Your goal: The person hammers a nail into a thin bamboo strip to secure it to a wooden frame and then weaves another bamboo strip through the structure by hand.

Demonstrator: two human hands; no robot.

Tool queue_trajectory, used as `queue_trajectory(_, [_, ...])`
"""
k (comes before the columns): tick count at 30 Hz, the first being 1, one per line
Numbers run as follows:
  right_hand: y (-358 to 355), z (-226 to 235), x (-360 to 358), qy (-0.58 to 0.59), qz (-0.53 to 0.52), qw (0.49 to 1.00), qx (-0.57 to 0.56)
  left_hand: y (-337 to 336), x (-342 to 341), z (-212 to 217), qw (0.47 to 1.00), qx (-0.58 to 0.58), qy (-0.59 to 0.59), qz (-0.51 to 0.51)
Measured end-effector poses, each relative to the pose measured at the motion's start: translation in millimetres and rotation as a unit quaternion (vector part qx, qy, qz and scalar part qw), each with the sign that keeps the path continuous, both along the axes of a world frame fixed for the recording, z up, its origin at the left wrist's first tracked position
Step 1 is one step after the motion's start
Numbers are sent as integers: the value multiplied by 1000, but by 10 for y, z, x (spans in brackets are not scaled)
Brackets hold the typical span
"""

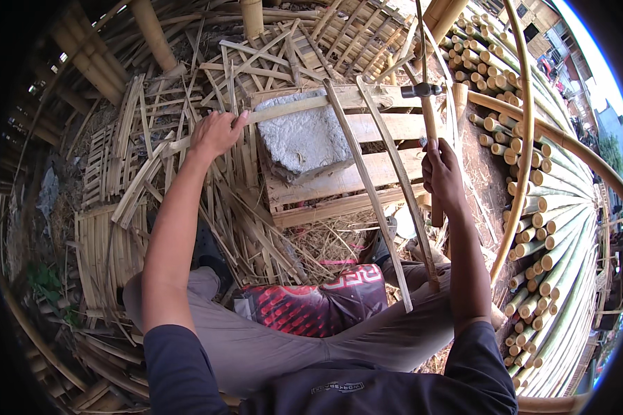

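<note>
**Hammer up, strip pinned on the stone**

Your right hand [441, 173] is wrapped around the wooden handle of the hammer [428, 111]; its steel head sits above the wooden pallet [367, 166], and the handle's lower end is hidden behind your wrist. Your left hand [214, 133] presses a bamboo strip [284, 108] down, fingers curled over it. The strip lies across the grey stone block [301, 138] on the pallet. Two long slats [374, 200] lean over the pallet, bottoms cut off by your knee. Bamboo poles [554, 228] are stacked to the right, their far ends blurred at the rim.
</note>
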State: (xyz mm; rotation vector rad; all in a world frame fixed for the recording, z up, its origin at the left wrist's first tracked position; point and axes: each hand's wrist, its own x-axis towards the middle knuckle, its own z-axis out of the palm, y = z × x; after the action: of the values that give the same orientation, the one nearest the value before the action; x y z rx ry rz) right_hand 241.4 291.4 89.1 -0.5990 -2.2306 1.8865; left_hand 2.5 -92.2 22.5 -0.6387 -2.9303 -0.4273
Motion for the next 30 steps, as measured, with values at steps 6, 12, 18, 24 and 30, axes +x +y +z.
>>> queue_trajectory(6, [-75,-53,-65,-17,-9,1000,25,5,-64,-13,1000,-18,2,-7])
queue_trajectory(12, [6,-166,-406,51,39,937,343,55,-103,73,999,-28,-4,-20])
queue_trajectory(18, [-383,12,-765,158,106,850,491,12,-101,35,999,-26,-1,-19])
queue_trajectory(24, [-429,-61,-898,70,153,833,527,24,-32,91,999,-23,-8,-25])
queue_trajectory(30, [-396,-193,-997,125,149,822,534,21,-28,49,999,-32,-1,-23])
